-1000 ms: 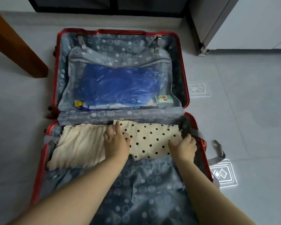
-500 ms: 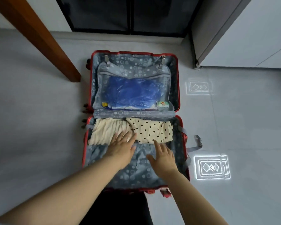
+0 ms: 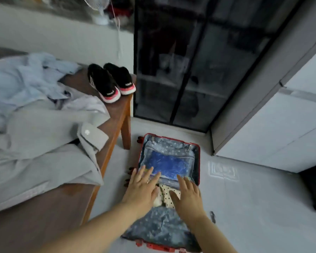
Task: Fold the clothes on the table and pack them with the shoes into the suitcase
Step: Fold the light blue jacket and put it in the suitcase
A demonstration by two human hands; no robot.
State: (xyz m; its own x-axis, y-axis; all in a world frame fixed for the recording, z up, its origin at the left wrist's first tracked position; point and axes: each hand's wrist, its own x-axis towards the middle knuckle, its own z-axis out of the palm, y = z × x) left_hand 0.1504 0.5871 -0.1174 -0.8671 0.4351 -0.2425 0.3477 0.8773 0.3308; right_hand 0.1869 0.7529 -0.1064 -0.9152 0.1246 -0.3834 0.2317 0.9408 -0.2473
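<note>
Wooden table (image 3: 115,114), cloth-lined suitcase (image 3: 154,227)

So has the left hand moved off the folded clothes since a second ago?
Yes. The left hand has lifted and now hovers open in front of the suitcase hinge, no longer pressing the polka-dot garment.

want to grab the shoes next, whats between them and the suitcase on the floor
In the head view, only the brown wooden table's end and bare pale floor separate the black pink-soled shoes from the open red suitcase.

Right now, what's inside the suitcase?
In the suitcase: a polka-dot garment beside a cream one, a blue item behind the lid's mesh pocket. Left hand and right hand cover part of both garments.
</note>
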